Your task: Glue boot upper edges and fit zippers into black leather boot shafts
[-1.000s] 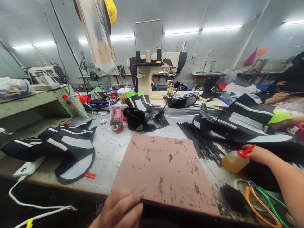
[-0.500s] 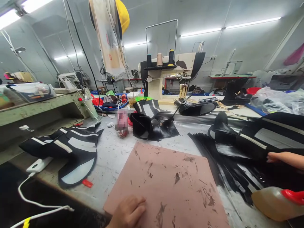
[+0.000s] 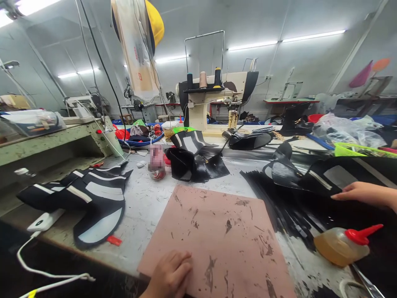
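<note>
My left hand (image 3: 169,275) rests with fingers together on the near edge of a scuffed pink board (image 3: 217,240) lying on the workbench. My right hand (image 3: 359,192) reaches out at the right, fingers stretched flat onto a pile of black and grey striped shoe uppers (image 3: 331,176). A glue bottle (image 3: 341,246) with a red nozzle lies on its side below that hand, untouched. A bundle of thin black strips (image 3: 279,203) lies between the board and the pile.
More striped uppers (image 3: 87,198) lie at the left, beside a white charger (image 3: 43,221) with its cable. Folded black pieces (image 3: 195,159) and a small jar (image 3: 156,162) sit behind the board. A sewing machine (image 3: 214,99) stands at the back.
My right hand let go of the glue bottle, which now lies on the bench, and moved up onto the striped uppers. The view shifted; my left hand stayed on the board.
</note>
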The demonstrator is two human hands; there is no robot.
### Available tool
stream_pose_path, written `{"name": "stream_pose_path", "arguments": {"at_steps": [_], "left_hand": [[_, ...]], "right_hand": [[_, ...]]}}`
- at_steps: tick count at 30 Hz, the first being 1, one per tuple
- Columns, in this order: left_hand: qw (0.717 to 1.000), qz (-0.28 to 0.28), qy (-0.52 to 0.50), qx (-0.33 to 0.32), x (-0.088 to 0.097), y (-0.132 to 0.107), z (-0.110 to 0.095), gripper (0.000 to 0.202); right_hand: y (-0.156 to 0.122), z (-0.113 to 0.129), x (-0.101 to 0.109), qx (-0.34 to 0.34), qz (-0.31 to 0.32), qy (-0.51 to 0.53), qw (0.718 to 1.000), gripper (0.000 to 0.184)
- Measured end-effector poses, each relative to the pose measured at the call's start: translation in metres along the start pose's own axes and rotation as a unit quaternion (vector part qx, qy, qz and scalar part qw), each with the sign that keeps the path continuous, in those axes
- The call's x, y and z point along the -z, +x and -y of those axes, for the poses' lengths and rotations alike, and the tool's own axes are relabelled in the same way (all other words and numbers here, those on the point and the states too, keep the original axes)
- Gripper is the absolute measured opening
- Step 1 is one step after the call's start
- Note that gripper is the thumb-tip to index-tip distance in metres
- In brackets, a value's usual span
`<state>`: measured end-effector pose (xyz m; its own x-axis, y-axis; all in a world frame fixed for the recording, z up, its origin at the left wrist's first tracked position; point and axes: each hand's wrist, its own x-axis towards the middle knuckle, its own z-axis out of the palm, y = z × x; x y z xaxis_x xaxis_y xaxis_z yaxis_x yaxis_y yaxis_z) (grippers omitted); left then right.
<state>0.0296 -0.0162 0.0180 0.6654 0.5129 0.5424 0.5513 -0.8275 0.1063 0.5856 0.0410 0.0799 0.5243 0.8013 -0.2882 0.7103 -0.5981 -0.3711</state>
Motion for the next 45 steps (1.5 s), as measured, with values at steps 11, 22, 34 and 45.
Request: {"name": "stream_pose_path", "arguments": {"at_steps": [11, 22, 34, 45], "left_hand": [[0.948, 0.137, -0.063, -0.281, -0.061, 0.212, -0.037, 0.018], [0.955, 0.208, 0.024, -0.208, -0.227, 0.373, -0.115, 0.038], [0.968, 0.248, -0.023, -0.014, -0.253, 0.401, -0.079, 0.033], [0.871, 0.253, -0.418, -0.04, -0.116, 0.332, -0.127, 0.036]], "right_hand": [[-0.039, 0.007, -0.01, 0.065, -0.047, -0.058, 0.995, 0.02], [-0.037, -0.001, -0.01, 0.133, -0.049, -0.118, 0.983, 0.02], [-0.085, -0.043, 0.03, 0.178, -0.182, -0.072, 0.964, 0.016], [-0.166, 0.027, 0.022, 0.209, -0.297, 0.325, 0.873, 0.031]]}}
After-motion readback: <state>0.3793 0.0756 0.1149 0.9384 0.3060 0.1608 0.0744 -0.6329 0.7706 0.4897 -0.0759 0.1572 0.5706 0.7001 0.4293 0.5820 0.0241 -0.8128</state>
